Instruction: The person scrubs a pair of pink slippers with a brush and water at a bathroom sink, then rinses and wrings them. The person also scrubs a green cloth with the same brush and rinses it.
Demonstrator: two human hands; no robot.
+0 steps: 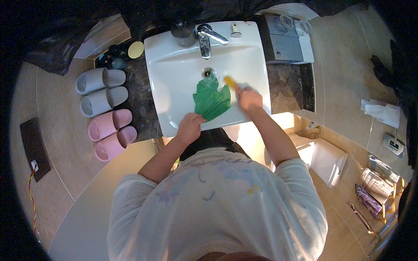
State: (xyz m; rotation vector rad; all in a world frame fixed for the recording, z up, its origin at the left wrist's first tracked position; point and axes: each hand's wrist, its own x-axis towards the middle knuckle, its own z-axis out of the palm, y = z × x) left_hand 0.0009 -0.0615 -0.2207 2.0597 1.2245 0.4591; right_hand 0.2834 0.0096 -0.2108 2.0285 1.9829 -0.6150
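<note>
A white washbasin (163,95) lies in front of me. My left hand (190,127) is at its near rim, fingers closed on the lower corner of a crumpled green plastic bag (212,102). The bag spreads over the basin floor, its upper end close to the drain (208,72). To the right of the bag, my right hand (250,99) is closed around a small object with a yellow end (230,81). Motion blurs this object and my fingers hide part of it, so its kind is unclear. Its yellow end points toward the drain, apart from the bag.
A chrome faucet (206,41) stands at the basin's back, beside a dark bottle (183,34). Grey slippers (103,101) and pink slippers (112,145) rest along the left. A grey box (285,43) sits on the dark counter at right. A white toilet (328,162) stands lower right.
</note>
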